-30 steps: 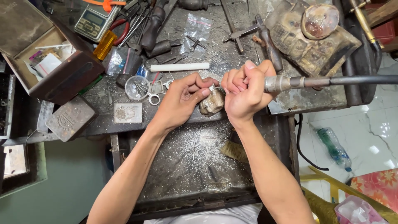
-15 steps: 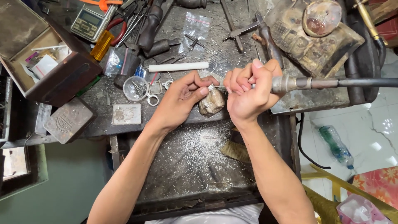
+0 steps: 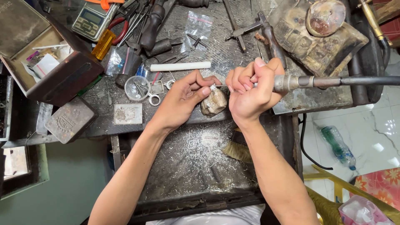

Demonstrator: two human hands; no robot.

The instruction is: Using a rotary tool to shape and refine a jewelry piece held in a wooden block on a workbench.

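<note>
My left hand (image 3: pixel 183 100) pinches a small silver ring (image 3: pixel 213 87) between thumb and fingertips, resting it on a worn wooden bench peg (image 3: pixel 214 103) at the bench edge. My right hand (image 3: pixel 249 89) is closed around the metal handpiece of a rotary tool (image 3: pixel 291 83), whose thin bit meets the ring. The tool's dark flexible shaft (image 3: pixel 366 81) runs off to the right. Both forearms reach up from the bottom of the head view.
A metal tray (image 3: pixel 191 166) strewn with silver filings and a brush (image 3: pixel 239 152) lies under my arms. On the bench are a white rod (image 3: pixel 180 66), pliers (image 3: pixel 137 25), a pocket scale (image 3: pixel 89 18), an open brown box (image 3: pixel 50 71), metal blocks (image 3: pixel 70 119) and a plastic bottle (image 3: pixel 338 146) on the floor.
Both hands stay at the peg; the right hand has shifted slightly with the handpiece and the ring has been turned a little between the left fingers.
</note>
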